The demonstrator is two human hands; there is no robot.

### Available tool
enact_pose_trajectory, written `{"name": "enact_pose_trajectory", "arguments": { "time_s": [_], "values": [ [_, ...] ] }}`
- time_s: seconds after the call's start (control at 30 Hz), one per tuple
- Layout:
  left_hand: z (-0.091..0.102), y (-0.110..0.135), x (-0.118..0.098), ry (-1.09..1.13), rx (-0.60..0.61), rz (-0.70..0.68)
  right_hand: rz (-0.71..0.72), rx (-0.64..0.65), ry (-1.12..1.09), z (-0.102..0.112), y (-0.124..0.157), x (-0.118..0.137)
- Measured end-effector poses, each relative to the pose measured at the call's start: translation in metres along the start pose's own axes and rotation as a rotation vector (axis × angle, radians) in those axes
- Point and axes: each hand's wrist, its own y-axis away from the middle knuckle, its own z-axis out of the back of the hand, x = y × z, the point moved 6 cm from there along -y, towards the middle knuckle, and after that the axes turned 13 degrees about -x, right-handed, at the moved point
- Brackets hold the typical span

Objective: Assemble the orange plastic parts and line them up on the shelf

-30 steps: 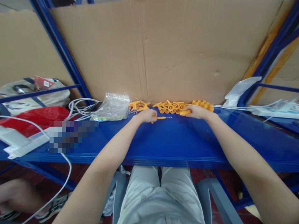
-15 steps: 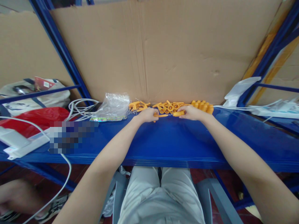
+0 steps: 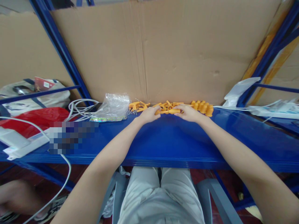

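At the back of the blue table, my left hand (image 3: 149, 115) is closed on one end of an orange plastic piece, whose spiral shaft is out of sight now. My right hand (image 3: 187, 112) is closed on an orange sleeve (image 3: 174, 111) in line with it. The two parts meet end to end between my hands, apparently with the shaft inside the sleeve. Just behind lie several orange T-shaped parts (image 3: 168, 104), partly covered by my fingers. Left of my left hand are orange handle-like parts (image 3: 137, 106) with small metal chains. Orange ridged pieces (image 3: 202, 107) stand right of my right hand.
A clear plastic bag (image 3: 114, 107) and white cables (image 3: 80, 109) lie to the left, near a red bag (image 3: 44, 119) and a white power strip (image 3: 28, 144). Cardboard (image 3: 177, 53) walls off the back. Blue posts (image 3: 62, 51) rise at both sides. Another person's leg (image 3: 20, 196) shows lower left.
My hands have drawn closer together. The spiral shaft that showed between them is hidden now, and the orange sleeve has moved left against the piece in my left hand.
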Motion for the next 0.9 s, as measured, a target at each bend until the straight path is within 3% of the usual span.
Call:
{"name": "enact_pose_trajectory", "arguments": {
  "time_s": [0.6, 0.73, 0.9],
  "values": [
    [-0.005, 0.003, 0.000, -0.058, -0.012, 0.016, -0.021, 0.014, -0.069, -0.010, 0.002, -0.006],
    [-0.003, 0.004, -0.001, -0.093, -0.020, 0.012, -0.113, 0.018, -0.215, -0.012, 0.004, -0.016],
    [0.003, 0.004, -0.002, -0.130, -0.048, 0.011, -0.367, 0.046, -0.496, -0.016, 0.010, -0.030]
  ]
}}
